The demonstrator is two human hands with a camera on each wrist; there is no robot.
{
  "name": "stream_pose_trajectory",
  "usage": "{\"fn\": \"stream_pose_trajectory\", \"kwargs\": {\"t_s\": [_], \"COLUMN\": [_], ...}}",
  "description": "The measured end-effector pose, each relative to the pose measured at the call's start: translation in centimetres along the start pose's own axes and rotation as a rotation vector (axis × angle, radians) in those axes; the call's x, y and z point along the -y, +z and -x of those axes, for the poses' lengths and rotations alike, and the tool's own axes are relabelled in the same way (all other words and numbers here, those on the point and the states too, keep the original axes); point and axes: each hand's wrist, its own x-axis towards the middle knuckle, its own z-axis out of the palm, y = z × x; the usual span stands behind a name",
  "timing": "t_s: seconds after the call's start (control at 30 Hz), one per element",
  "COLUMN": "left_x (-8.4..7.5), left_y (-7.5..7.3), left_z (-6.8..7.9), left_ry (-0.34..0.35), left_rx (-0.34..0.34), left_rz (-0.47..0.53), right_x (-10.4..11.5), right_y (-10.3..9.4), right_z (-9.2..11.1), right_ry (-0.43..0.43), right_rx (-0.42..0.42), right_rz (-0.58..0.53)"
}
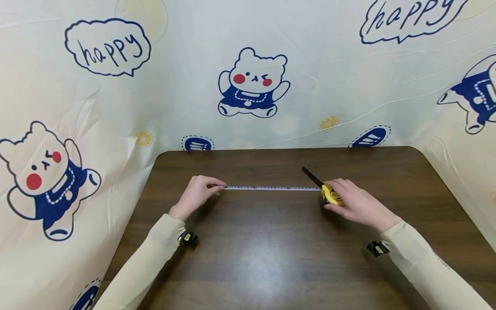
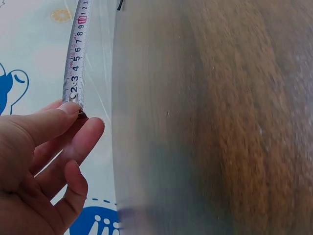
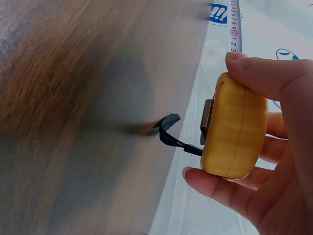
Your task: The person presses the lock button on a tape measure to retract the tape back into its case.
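A yellow tape measure is gripped in my right hand, thumb on one side and fingers on the other. Its white blade is drawn out to the left in a straight line above the table. At the far end, my left hand pinches the blade's tip between thumb and fingers. In the left wrist view the blade's printed numbers run upward from the thumb. A black strap hangs from the case beside a metal clip. The palm side of the case is hidden.
Both hands are over a dark brown wooden table with rounded far corners. A pale curtain printed with cartoon bears surrounds it at the back and sides. A small black device sits at the left wrist, another black device at the right.
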Motion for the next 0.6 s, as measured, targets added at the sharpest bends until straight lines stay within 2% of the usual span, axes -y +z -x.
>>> {"fn": "stream_pose_trajectory", "kwargs": {"t_s": [0.3, 0.6], "left_x": [-0.6, -1.5], "left_y": [0.7, 1.4], "left_z": [-0.3, -0.6], "left_ry": [0.014, 0.021], "left_rx": [0.011, 0.021], "left_rz": [0.025, 0.038], "right_x": [0.3, 0.7], "right_y": [0.3, 0.6], "right_z": [-0.4, -0.8], "right_ry": [-0.019, -0.015], "right_rx": [-0.010, 0.018], "right_rz": [0.002, -0.003]}}
